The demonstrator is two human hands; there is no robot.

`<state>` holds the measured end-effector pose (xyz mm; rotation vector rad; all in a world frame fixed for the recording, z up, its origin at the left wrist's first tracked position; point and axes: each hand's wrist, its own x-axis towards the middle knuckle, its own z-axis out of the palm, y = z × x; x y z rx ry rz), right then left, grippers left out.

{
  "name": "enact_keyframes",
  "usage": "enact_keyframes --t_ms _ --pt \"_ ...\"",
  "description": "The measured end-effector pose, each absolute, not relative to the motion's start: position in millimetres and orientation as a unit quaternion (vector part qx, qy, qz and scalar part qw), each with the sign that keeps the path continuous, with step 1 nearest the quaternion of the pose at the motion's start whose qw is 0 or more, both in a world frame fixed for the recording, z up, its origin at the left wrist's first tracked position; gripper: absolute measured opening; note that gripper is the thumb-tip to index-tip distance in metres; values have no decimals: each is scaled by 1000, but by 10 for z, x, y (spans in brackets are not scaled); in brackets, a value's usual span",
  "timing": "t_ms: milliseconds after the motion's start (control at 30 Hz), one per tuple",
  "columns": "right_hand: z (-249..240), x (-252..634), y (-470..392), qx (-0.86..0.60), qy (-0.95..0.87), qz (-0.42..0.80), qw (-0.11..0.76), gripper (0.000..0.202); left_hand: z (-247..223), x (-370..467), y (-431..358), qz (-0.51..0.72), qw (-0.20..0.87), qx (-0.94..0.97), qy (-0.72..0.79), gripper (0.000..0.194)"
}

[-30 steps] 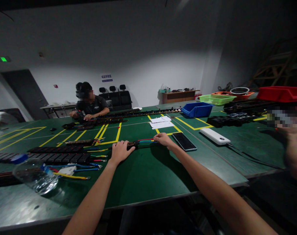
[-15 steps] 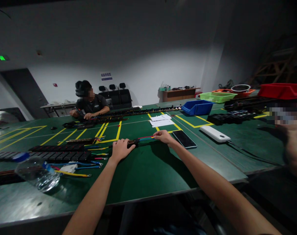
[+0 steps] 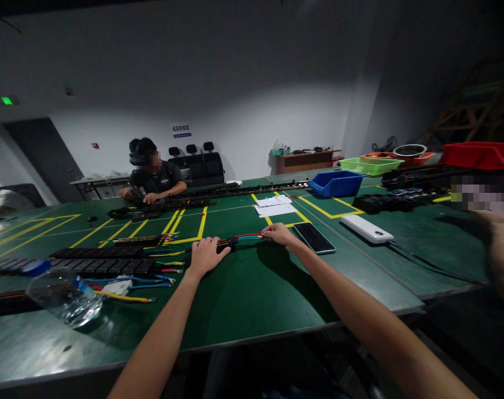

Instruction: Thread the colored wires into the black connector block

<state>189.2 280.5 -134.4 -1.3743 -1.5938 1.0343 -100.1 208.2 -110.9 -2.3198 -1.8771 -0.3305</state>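
My left hand (image 3: 207,256) lies over a slim black strip (image 3: 227,243) on the green table, fingers curled across it and thumb pointing right. Much of the strip is hidden under that hand. Red, blue and green wires (image 3: 248,236) come out of its right end. At their far ends my right hand (image 3: 279,235) pinches them between thumb and fingertips; the wire tips are covered by the fingers. A dark-screened phone (image 3: 314,238) lies just right of my right hand. White papers (image 3: 274,205) are beyond it.
At left, long black strips (image 3: 106,267) with coloured wires lie beside a tilted water bottle (image 3: 66,296). A white power bank (image 3: 367,229) with a cable sits at right. Blue (image 3: 335,184), green (image 3: 370,165) and red bins (image 3: 480,156) stand farther back. Another person (image 3: 156,177) works across the table.
The whole view has shifted slightly. Both hands keep their places on the strip and the wires, with the right-hand fingers only a little changed. The person's hand at far right has moved slightly.
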Motion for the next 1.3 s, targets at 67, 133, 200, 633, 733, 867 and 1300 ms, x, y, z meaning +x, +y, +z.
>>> enact_keyframes --t_ms 67,133,200,633,733,867,1300 --pt "-1340 1883 2803 -540 -626 406 389 13 -1116 -1005 2083 -112 68 -771 -623 66" --pt "-1340 1874 2803 -543 -621 403 395 14 -1123 -1009 2088 -114 67 -773 -621 66" --pt "-1343 1867 2801 -549 -614 399 402 14 -1131 -1013 2094 -117 70 -772 -620 65" --pt "-1331 1898 2788 -539 -628 399 394 14 -1088 -985 2065 -108 67 -769 -627 63" --pt "-1339 1901 2796 -533 -622 412 400 17 -1086 -986 2066 -111 65 -770 -625 63" --pt "-1348 1893 2807 -528 -610 415 420 18 -1096 -993 2075 -113 63 -770 -624 63" --pt "-1352 1893 2825 -545 -615 414 392 15 -1121 -1012 2094 -119 71 -776 -615 67"
